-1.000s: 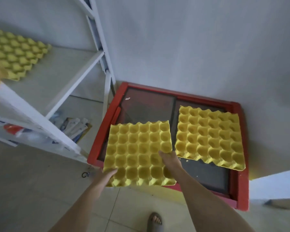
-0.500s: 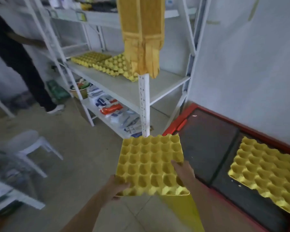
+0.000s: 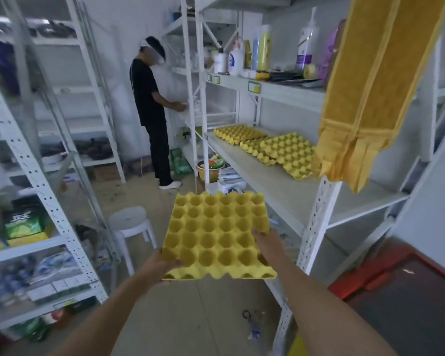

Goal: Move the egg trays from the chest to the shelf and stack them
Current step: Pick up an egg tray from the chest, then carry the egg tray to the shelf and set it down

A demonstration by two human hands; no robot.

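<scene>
A yellow egg tray (image 3: 219,232) is held flat in front of me, over the floor. My left hand (image 3: 162,263) grips its near left corner from below. My right hand (image 3: 265,240) grips its right edge, thumb on top. On the white shelf (image 3: 275,181) lie more yellow egg trays: one at the far end (image 3: 238,133) and an overlapping pile (image 3: 285,152) nearer me. The red chest (image 3: 406,291) shows at the lower right, its dark lid in view; no tray is visible on the part I see.
A yellow cloth (image 3: 365,93) hangs over the shelf's near post (image 3: 316,227). A white stool (image 3: 130,224) stands on the floor to the left. A person in black (image 3: 152,111) works at the far shelves. Another stocked rack (image 3: 31,227) stands at the left.
I have lifted the tray off the chest and turned left toward the shelf. The chest and its remaining tray have slid out of view to the right.
</scene>
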